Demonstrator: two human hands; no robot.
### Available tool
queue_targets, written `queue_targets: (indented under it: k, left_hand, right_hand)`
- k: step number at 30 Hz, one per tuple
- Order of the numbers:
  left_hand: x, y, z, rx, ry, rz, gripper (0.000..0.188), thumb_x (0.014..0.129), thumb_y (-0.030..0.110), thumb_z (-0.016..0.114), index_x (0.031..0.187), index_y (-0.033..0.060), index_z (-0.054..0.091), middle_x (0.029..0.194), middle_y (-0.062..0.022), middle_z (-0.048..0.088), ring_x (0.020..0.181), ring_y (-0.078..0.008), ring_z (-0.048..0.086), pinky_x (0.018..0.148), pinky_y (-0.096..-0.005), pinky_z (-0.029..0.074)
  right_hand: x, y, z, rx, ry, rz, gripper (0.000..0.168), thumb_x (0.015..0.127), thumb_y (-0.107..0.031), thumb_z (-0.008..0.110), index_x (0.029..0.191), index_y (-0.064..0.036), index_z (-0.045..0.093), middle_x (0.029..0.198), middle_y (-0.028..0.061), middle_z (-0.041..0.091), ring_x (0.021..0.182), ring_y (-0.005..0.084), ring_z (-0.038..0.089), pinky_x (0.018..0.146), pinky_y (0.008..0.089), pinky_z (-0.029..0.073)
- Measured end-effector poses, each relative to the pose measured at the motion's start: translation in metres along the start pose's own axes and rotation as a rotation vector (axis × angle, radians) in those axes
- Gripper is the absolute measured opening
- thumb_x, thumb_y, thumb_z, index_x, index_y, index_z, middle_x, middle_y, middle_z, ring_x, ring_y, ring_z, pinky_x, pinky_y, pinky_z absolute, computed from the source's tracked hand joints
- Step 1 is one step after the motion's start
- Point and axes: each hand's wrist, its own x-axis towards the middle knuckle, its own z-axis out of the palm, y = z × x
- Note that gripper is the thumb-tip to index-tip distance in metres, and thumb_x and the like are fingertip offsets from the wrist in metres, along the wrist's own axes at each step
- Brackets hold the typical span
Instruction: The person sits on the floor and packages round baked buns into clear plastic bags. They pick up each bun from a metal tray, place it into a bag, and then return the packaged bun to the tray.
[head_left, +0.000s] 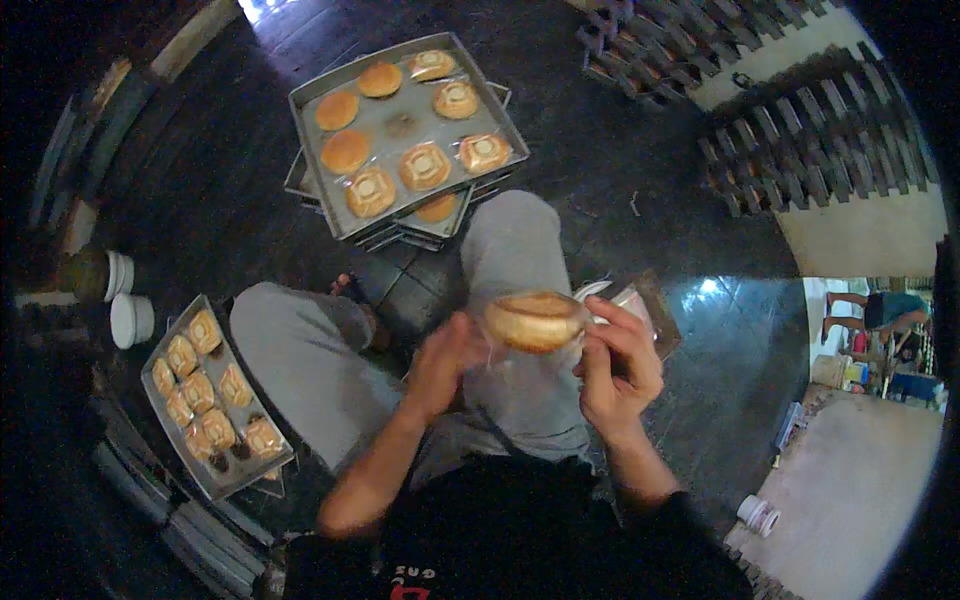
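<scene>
A golden round bun (536, 324) hangs above my lap, seemingly inside a clear plastic bag. My right hand (621, 367) pinches the bag's edge at the bun's right side between thumb and fingers. On the bun's other side is my left hand (444, 364), blurred by motion; whether its fingers grip the plastic is not clear. Past my knees, a metal baking tray (401, 124) carries three bare buns (346, 151) along its left side and several wrapped buns (424, 166) with pale round labels.
Under that tray are more stacked trays (420, 234). A second tray (251, 469) of wrapped buns lies left of my leg. Beyond it stands a white tub (132, 321). Plastic packaging (637, 307) rests by my right hand. Slatted racks (817, 142) and another person (874, 311) are farther right.
</scene>
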Motion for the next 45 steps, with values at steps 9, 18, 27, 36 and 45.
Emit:
queue_targets:
  k: [9,18,27,36,45]
  left_hand:
    - [0.031,0.016,0.058,0.575,0.194,0.807,0.019,0.083,0.007,0.074,0.101,0.0015,0.068,0.100,-0.0106,0.068,0.093,-0.0209,0.062,0.083,-0.0318,0.049]
    - [0.025,0.039,0.045,0.216,0.285,0.317,0.012,0.088,0.011,0.073,0.086,0.0021,0.066,0.083,-0.0013,0.066,0.077,-0.0072,0.057,0.070,-0.0237,0.044]
    - [0.000,-0.062,0.023,0.332,0.315,-0.029,0.016,0.090,0.016,0.072,0.092,0.0029,0.063,0.073,0.0022,0.061,0.064,-0.0059,0.053,0.059,-0.0221,0.042]
    - [0.017,0.010,-0.029,-0.056,0.489,0.237,0.028,0.099,0.024,0.056,0.121,0.0062,0.056,0.114,-0.0065,0.062,0.100,-0.0182,0.060,0.087,-0.0338,0.050]
    - [-0.032,-0.038,-0.075,0.171,0.569,0.127,0.020,0.095,0.016,0.063,0.112,0.0044,0.060,0.109,-0.0060,0.063,0.101,-0.0138,0.058,0.089,-0.0288,0.046]
  right_hand:
    - [0.012,0.014,0.006,0.051,0.156,0.103,0.010,0.096,-0.005,0.058,0.101,0.003,0.063,0.088,0.0105,0.069,0.059,0.0090,0.058,0.053,0.0202,0.046]
    - [0.016,-0.009,-0.026,-0.100,0.112,0.214,0.017,0.089,-0.013,0.071,0.079,-0.002,0.063,0.068,-0.0007,0.064,0.061,0.0076,0.056,0.051,0.0245,0.043]
    - [-0.102,0.027,0.003,0.130,0.145,0.687,0.032,0.085,-0.007,0.072,0.114,-0.001,0.059,0.099,0.0064,0.061,0.096,0.0141,0.058,0.087,0.0301,0.047]
    - [0.097,0.044,0.092,-0.189,-0.273,-0.418,0.064,0.070,0.006,0.071,0.131,-0.004,0.052,0.138,0.0190,0.053,0.125,0.0375,0.053,0.105,0.0454,0.043]
    - [0.088,0.094,0.057,-0.364,-0.207,-0.201,0.046,0.078,-0.010,0.074,0.123,-0.005,0.061,0.123,0.0161,0.063,0.116,0.0332,0.059,0.100,0.0406,0.046]
